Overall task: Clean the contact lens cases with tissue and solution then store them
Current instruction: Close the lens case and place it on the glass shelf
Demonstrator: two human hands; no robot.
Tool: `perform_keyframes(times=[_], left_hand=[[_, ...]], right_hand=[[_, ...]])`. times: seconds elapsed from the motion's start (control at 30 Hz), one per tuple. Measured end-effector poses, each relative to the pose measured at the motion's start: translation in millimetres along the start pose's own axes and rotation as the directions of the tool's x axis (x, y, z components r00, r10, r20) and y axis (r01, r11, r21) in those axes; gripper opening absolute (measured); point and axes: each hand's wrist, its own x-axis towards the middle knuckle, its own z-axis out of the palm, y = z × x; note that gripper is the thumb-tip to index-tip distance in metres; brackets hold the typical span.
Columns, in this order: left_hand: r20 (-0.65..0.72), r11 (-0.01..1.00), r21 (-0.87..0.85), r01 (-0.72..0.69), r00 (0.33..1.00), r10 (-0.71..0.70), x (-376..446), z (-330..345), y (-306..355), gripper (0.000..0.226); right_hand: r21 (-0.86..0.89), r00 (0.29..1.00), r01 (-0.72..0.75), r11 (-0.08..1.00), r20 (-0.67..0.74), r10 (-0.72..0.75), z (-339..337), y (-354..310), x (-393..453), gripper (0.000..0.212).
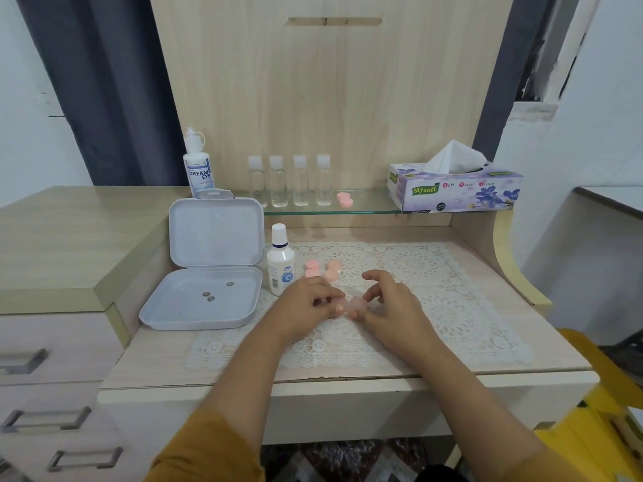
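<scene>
My left hand (pixel 306 302) and my right hand (pixel 389 300) met over the lace doily (pixel 435 293) on the desk (pixel 348 372), and between them I held a pale pink contact lens case (pixel 351 305). My left fingers were curled round its left well, thumb underneath, while my right thumb and fingers pinched the right well, the other right fingers arched loosely above. The case was blurred, so I could not tell whether its caps were on. Just beyond my left hand two more pink lens cases (pixel 323 269) sat on the doily, beside a small white solution bottle (pixel 281 260) standing upright. To the left of that bottle lay the open white storage box (pixel 208 266), its lid propped up behind, with three small round metal pieces (pixel 212 293) in its tray. On the glass shelf (pixel 313 210) behind stood a larger Dream Eye solution bottle (pixel 197 165), four clear small bottles (pixel 288 180) in a row, another pink lens case (pixel 345 200), and, at the right end, a Mysoft tissue box (pixel 455 186) with a sheet sticking up.
</scene>
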Motion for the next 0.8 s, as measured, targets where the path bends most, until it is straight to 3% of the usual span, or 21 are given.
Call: perform_keyframes(times=[0.27,0.6,0.8], left_hand=[[-0.001,1.000,-0.003,0.003,1.000,-0.003,0.2,-0.2,1.0,0.025],[-0.006,1.000,-0.003,0.008,1.000,-0.008,0.6,0.2,0.0,0.025],[-0.004,1.000,0.009,-0.005,1.000,0.005,0.0,-0.4,0.4,0.024]], right_hand=[[0.019,0.999,0.051,0.999,0.000,-0.051,-0.6,2.9,-2.0,0.042],[0.140,0.998,0.016,0.990,0.060,-0.024,0.3,5.0,-1.3,0.037],[0.191,0.994,0.009,0.982,-0.106,0.012,-1.5,3.8,-2.6,0.042]])
